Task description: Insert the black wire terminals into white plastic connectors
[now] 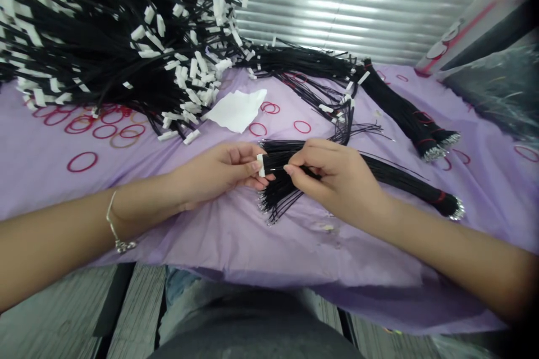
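Observation:
My left hand [242,165] pinches a small white connector housing [261,165] between thumb and fingers, with black wires running out of it to the right. My right hand [330,171] is closed in a pinch on a thin black wire, its bare-looking metal end pointing left at the housing. Under both hands lies a bundle of black wires [404,184], held by a red rubber band near its right end, where silvery terminals [457,208] show. More loose terminal ends [266,202] fan out below my left fingers.
A large heap of black wires with white connectors [113,39] covers the back left. Red rubber bands [82,161] and a torn white paper [238,111] lie on the purple cloth [202,235]. Banded wire bundles [400,106] and a plastic bag [497,90] are at the right.

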A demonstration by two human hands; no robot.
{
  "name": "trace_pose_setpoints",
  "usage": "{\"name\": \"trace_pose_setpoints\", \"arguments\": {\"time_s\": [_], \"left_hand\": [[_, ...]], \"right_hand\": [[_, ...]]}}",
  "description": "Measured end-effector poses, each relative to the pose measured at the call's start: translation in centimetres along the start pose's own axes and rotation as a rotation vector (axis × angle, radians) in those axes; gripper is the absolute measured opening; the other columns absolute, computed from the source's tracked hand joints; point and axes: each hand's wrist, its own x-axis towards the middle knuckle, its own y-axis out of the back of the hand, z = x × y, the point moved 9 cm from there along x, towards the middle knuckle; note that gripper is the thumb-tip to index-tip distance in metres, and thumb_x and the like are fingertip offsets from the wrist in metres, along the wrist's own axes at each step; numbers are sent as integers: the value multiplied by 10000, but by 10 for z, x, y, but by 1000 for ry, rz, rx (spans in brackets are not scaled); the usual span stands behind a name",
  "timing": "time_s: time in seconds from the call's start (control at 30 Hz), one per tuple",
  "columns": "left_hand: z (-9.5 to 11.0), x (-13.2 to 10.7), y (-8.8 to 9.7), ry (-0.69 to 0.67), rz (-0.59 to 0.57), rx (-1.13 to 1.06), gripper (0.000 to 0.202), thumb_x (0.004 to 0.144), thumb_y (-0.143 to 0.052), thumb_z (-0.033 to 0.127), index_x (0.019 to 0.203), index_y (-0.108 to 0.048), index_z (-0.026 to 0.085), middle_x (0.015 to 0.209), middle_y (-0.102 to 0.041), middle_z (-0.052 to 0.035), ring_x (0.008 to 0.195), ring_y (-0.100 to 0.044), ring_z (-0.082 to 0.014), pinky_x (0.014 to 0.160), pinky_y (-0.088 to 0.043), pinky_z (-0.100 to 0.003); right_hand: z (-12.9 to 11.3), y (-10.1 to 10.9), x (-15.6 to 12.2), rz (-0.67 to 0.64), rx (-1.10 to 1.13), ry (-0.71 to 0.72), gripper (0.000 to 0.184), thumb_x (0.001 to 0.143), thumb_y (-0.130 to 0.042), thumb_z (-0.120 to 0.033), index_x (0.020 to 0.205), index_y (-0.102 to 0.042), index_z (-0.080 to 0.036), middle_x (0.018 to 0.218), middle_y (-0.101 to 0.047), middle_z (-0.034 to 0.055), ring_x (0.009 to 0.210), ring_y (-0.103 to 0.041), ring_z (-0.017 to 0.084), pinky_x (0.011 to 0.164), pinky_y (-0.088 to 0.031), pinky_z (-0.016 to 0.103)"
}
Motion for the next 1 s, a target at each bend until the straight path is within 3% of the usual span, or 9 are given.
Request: {"name": "trace_pose_setpoints", "arguments": {"time_s": [0.57, 0.7, 0.83, 0.93, 1.0], "left_hand": [[1, 0, 2, -7, 41, 44, 63, 849, -553, 124, 830, -612, 119, 738, -624, 8, 706, -598, -66, 724, -499, -191], [6, -3, -3, -39, 18, 116, 89, 869, -520, 162, 834, -585, 111, 754, -622, -8, 667, -583, -72, 673, -488, -194], [42, -14, -5, -164, 146, 450, 128, 888, -474, 201, 850, -556, 110, 690, -582, -2, 572, -516, -81, 557, -431, -200], [85, -24, -21, -294, 165, 640, 134, 883, -464, 203, 798, -534, 127, 729, -585, -12, 607, -525, -98, 603, -436, -229], [111, -29, -36, -405, 160, 737, 139, 876, -455, 196, 773, -530, 141, 717, -576, -3, 624, -529, -106, 628, -430, -236]], "right_hand": [[-4, -24, 5, -96, -41, 55, 214, 867, -493, -174, 704, -625, -130, 646, -520, 18, 639, -488, 118, 602, -371, 246], [-8, -7, 5, -49, -130, 149, 201, 884, -465, -222, 794, -614, -124, 759, -552, 67, 734, -516, 159, 681, -433, 291], [-4, 36, 9, 40, -280, 255, 261, 877, -459, -256, 1093, -559, -148, 1054, -556, 133, 1009, -508, 227, 891, -419, 408], [10, 44, 15, -203, -331, 244, 506, 841, -537, -366, 1290, -434, -157, 1212, -538, 140, 1114, -492, 252, 933, -398, 434], [18, 50, 18, -337, -302, 188, 509, 809, -571, -442, 1231, -499, -167, 1083, -621, 105, 967, -578, 221, 818, -463, 361]]}}
